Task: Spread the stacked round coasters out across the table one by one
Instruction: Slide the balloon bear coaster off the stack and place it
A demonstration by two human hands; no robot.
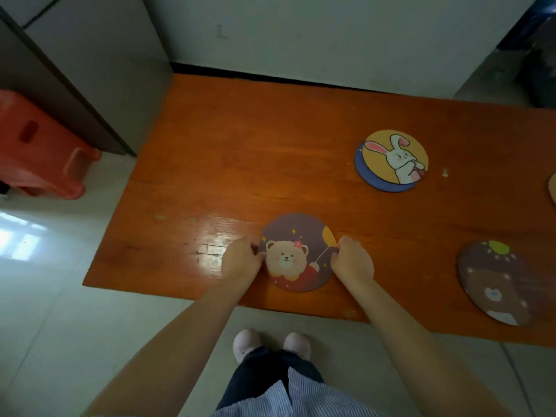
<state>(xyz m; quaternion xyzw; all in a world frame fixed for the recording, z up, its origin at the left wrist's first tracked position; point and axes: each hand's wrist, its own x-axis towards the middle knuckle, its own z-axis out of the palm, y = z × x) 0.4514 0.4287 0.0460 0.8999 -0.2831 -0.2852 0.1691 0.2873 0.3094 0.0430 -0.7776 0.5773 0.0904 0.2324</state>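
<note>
A round coaster with a light bear and a balloon (301, 251) lies near the front edge of the orange table (240, 164). My left hand (242, 261) pinches its left rim and my right hand (352, 261) pinches its right rim. I cannot tell whether more coasters lie under it. A yellow rabbit coaster (391, 160) lies flat further back on the right. A brown bear coaster (496, 282) lies at the front right. The edge of another coaster (552, 188) shows at the right border.
A red plastic stool (42, 145) stands on the floor to the left of the table. A grey cabinet (99, 70) is behind it. The wall runs along the table's far edge. My feet (270, 344) are at the table's front edge.
</note>
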